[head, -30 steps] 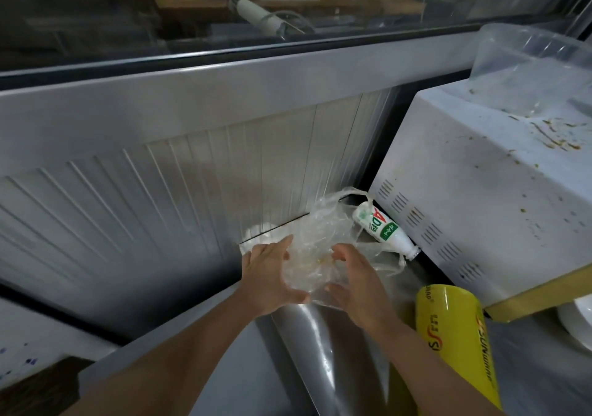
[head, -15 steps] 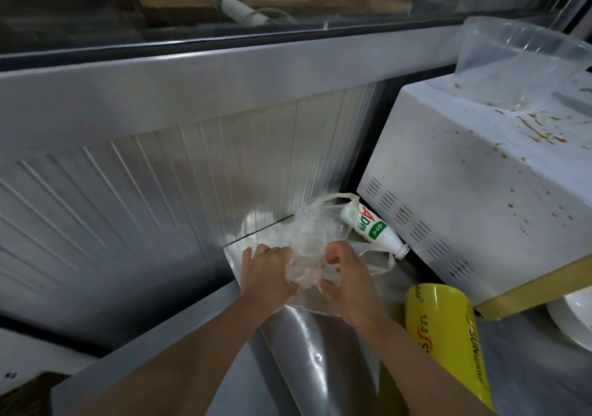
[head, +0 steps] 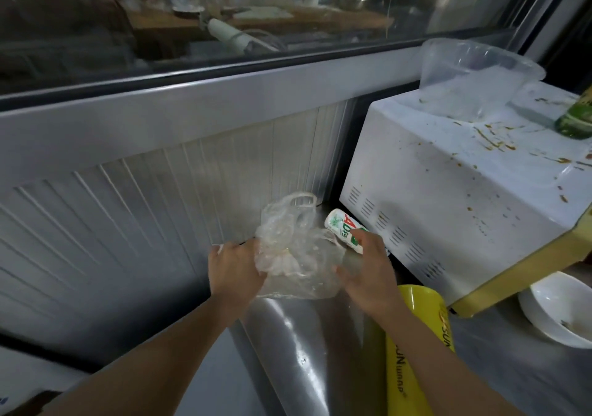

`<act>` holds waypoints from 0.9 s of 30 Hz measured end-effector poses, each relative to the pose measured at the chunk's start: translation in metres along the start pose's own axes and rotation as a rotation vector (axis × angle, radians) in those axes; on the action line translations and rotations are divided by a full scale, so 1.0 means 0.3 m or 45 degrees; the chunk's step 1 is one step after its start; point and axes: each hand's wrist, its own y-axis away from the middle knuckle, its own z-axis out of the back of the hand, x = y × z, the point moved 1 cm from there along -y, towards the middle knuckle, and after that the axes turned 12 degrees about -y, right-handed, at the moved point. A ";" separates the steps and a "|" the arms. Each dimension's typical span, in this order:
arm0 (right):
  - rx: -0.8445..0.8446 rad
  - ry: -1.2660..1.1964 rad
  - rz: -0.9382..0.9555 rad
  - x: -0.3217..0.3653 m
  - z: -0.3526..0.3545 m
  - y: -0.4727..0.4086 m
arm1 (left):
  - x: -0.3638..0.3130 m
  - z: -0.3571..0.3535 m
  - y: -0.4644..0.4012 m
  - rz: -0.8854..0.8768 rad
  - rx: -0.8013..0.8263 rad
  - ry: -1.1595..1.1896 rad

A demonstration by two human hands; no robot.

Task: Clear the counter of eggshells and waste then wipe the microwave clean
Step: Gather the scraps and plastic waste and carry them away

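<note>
A crumpled clear plastic bag (head: 293,249) lies on the steel counter (head: 298,351) against the ribbed wall. My left hand (head: 235,266) grips its left side. My right hand (head: 368,270) has its fingers spread beside the bag's right edge, with the fingertips at a small white drink bottle (head: 339,228) that lies on its side by the microwave. The white microwave (head: 455,191) stands to the right, its top spattered with brown stains. No eggshells can be made out.
On the microwave sit a clear plastic container (head: 471,79) and a green bottle (head: 576,120). A yellow cling-film roll (head: 423,345) lies below my right forearm. A dirty white bowl (head: 560,310) stands at the right. A glass pane runs above the wall.
My right hand has let go of the bag and moved right to the small bottle. My left hand has kept hold of the bag. The view has shifted left and down.
</note>
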 end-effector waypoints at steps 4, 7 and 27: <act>-0.054 0.022 -0.024 -0.006 0.022 -0.041 | 0.008 0.031 -0.021 0.024 -0.036 0.022; -0.053 0.054 -0.030 -0.028 0.021 -0.076 | 0.002 0.029 -0.039 0.022 -0.038 0.027; 0.089 0.603 -0.148 -0.162 -0.064 -0.211 | 0.009 -0.038 -0.070 0.049 0.011 0.010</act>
